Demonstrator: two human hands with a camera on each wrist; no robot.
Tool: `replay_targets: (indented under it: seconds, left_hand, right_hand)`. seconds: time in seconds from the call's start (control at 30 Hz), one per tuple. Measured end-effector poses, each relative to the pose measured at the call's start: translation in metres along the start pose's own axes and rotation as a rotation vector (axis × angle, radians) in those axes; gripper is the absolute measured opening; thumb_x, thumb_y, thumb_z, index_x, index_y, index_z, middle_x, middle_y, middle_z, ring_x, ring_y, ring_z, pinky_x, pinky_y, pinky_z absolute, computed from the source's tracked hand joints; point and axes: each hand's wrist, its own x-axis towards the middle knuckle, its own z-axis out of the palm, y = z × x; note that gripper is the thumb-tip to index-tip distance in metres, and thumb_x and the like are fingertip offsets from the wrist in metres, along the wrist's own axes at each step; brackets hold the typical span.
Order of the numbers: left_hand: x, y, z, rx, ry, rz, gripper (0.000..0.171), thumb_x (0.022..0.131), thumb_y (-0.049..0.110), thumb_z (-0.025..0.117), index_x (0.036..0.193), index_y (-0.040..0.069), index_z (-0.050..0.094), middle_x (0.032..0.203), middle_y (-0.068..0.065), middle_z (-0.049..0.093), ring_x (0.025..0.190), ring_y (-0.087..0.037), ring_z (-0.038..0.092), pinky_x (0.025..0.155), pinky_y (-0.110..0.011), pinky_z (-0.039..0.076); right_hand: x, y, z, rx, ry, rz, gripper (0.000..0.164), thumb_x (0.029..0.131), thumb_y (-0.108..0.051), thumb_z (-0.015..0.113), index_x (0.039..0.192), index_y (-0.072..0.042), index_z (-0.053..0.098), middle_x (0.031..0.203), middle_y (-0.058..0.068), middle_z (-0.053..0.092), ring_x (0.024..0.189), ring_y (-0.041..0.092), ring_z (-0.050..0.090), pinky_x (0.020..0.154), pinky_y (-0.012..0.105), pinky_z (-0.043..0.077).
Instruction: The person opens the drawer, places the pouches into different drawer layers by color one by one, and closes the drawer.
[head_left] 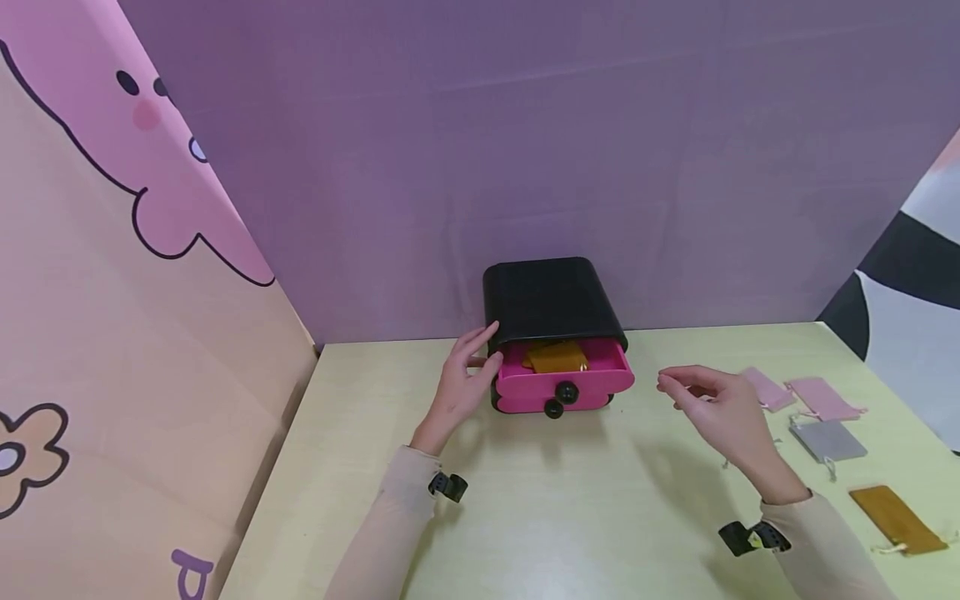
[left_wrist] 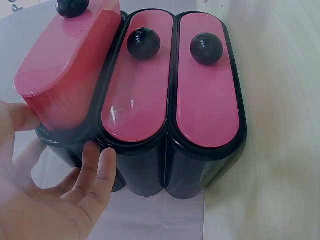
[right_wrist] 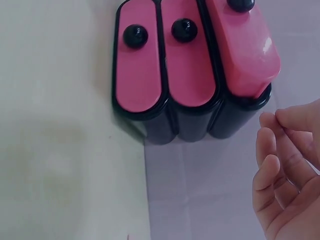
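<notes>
A small black cabinet [head_left: 551,292] with three pink drawers stands against the back wall. Its top drawer [head_left: 540,385] is pulled partly out, and a mustard-yellow pouch [head_left: 558,357] lies inside. My left hand [head_left: 459,387] is at the cabinet's left side, fingers spread against the black casing and thumb at the pulled-out drawer, as the left wrist view shows. To the right of the cabinet my right hand [head_left: 723,412] hovers over the table, fingers loosely bent and thumb near the index fingertip, with nothing in it. The two lower drawers [left_wrist: 137,85] are pushed in; each has a round black knob.
On the right of the table [head_left: 585,517] lie two pink drawstring pouches [head_left: 823,398], a grey pouch [head_left: 831,440] and another mustard-yellow pouch [head_left: 898,518]. A purple wall [head_left: 555,150] rises behind the cabinet, and a patterned panel [head_left: 150,333] stands at the left.
</notes>
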Motion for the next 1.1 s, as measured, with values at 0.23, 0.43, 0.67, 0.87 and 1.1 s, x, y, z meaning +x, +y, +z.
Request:
replay_targets:
  seconds: [0.23,0.43,0.67,0.87,1.1]
  left_hand:
    - [0.000,-0.001,0.001,-0.002,-0.009,0.003,0.052,0.107,0.024,0.062,0.157,0.031,0.055,0.165,-0.010,0.045,0.116,-0.036,0.068,0.094,-0.047,0.062]
    - [-0.001,-0.001,0.001,-0.005,-0.007,-0.003,0.052,0.107,0.024,0.062,0.157,0.031,0.055,0.165,-0.011,0.044,0.117,-0.036,0.068,0.095,-0.048,0.062]
    - [0.001,-0.002,0.000,0.003,0.002,0.018,0.051,0.107,0.025,0.063,0.157,0.031,0.056,0.164,-0.010,0.046,0.115,-0.036,0.070,0.095,-0.049,0.061]
    - [0.000,-0.001,0.001,0.008,-0.005,0.010,0.051,0.106,0.024,0.062,0.157,0.031,0.055,0.164,-0.011,0.045,0.115,-0.036,0.069,0.095,-0.047,0.062]
    - [-0.001,0.000,0.000,0.020,0.000,0.007,0.051,0.107,0.026,0.061,0.157,0.032,0.055,0.165,-0.009,0.045,0.116,-0.034,0.068,0.093,-0.043,0.062]
  right_hand:
    - [-0.012,0.022,-0.007,-0.017,0.019,0.034,0.021,0.100,-0.022,0.076,0.114,-0.007,0.082,0.090,-0.024,0.076,0.074,-0.009,0.067,0.061,0.017,0.050]
    - [-0.022,0.040,-0.011,-0.007,0.020,0.093,0.025,0.101,-0.020,0.074,0.117,-0.003,0.080,0.087,-0.036,0.070,0.071,-0.009,0.068,0.054,0.020,0.049]
    - [-0.031,0.052,-0.015,0.022,0.007,0.148,0.031,0.102,-0.023,0.072,0.121,0.001,0.077,0.087,-0.038,0.070,0.073,-0.012,0.067,0.055,0.019,0.051]
    - [-0.042,0.070,-0.025,-0.036,-0.009,0.216,0.042,0.102,-0.035,0.072,0.125,0.000,0.076,0.090,-0.032,0.073,0.078,-0.014,0.062,0.062,0.018,0.049]
    - [-0.051,0.087,-0.037,-0.110,0.013,0.236,0.040,0.102,-0.035,0.073,0.122,-0.001,0.077,0.084,-0.032,0.070,0.075,-0.016,0.057,0.062,0.020,0.044]
